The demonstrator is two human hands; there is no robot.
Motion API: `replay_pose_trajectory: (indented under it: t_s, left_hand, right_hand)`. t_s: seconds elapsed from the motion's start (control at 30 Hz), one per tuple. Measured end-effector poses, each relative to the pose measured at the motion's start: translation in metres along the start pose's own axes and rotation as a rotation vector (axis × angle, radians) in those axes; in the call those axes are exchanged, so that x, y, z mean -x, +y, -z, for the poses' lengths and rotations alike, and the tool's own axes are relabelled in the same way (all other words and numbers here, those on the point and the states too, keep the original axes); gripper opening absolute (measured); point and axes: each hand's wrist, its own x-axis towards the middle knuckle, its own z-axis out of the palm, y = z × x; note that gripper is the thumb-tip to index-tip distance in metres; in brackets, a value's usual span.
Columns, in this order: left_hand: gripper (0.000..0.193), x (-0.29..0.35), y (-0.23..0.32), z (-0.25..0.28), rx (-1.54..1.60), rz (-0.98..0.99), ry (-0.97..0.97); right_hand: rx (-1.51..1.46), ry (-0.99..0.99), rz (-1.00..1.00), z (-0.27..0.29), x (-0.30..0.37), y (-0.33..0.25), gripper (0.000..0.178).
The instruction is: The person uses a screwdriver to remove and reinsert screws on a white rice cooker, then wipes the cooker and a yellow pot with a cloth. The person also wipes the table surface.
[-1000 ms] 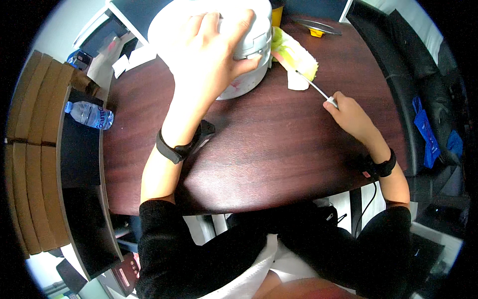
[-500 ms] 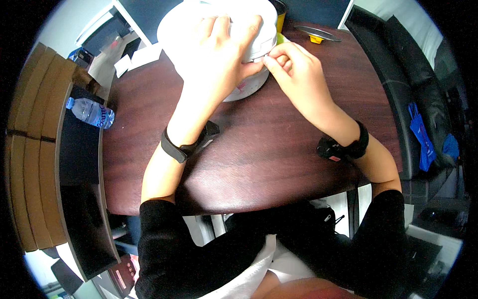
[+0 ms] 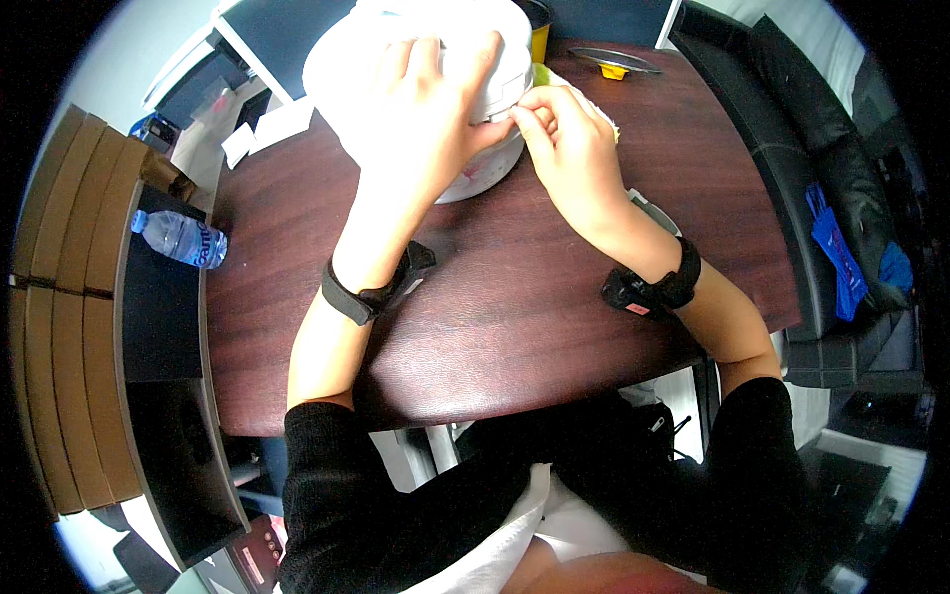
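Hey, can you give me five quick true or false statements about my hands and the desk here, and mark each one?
1. The left hand is spread over the white container. True.
2. The round disc with a yellow part sits on the dark brown desk, to the container's right. True.
3. The right hand lies flat on the desk. False: its fingertips are pinched together by the container's right edge.
4. Each wrist wears a black band. True.
5. The plastic bottle is on the right side. False: it is on the left.
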Motion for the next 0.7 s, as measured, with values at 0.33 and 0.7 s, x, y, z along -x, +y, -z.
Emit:
replay_pose_trajectory:
  t_s: [0.33, 0.7]
  left_hand:
    - [0.073, 0.002, -0.0022, -0.0011, -0.019, -0.026, 0.025]
    - [0.073, 0.0028, -0.0033, -0.003, 0.002, -0.022, 0.026]
  right_hand:
    - [0.059, -0.035, 0.006, 0.0056, -0.0012, -0.0029, 0.013]
    - [0.076, -0.056, 0.003, 0.0079, -0.0036, -0.0069, 0.014]
